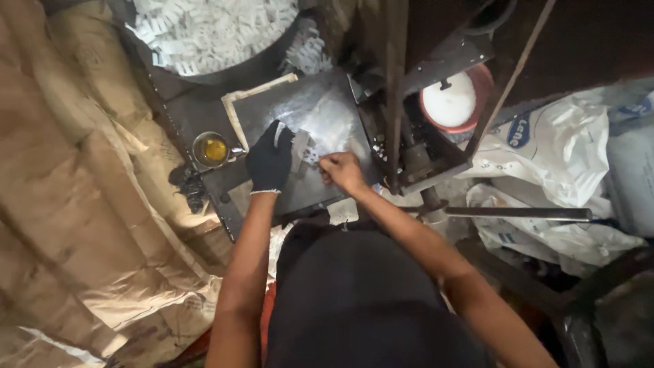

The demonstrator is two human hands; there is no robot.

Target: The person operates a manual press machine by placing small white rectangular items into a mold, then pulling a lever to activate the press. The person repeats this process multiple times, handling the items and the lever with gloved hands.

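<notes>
My left hand (270,162), in a black glove, rests on a dark metal work plate (320,112) and holds a flat grey metal strip (300,150) between its fingers. My right hand (342,170) is bare, its fingers pinched on small pale metal pieces (312,157) lying just right of the strip. The two hands nearly touch at the front middle of the plate. Shiny scuffed patches cover the plate behind them.
A small tin of yellow liquid (212,150) stands left of the plate. A bin of white pieces (204,31) is behind. A dark metal press frame (409,136), a red-rimmed white tub (453,102) and white sacks (558,143) lie right; brown sacking (75,191) lies left.
</notes>
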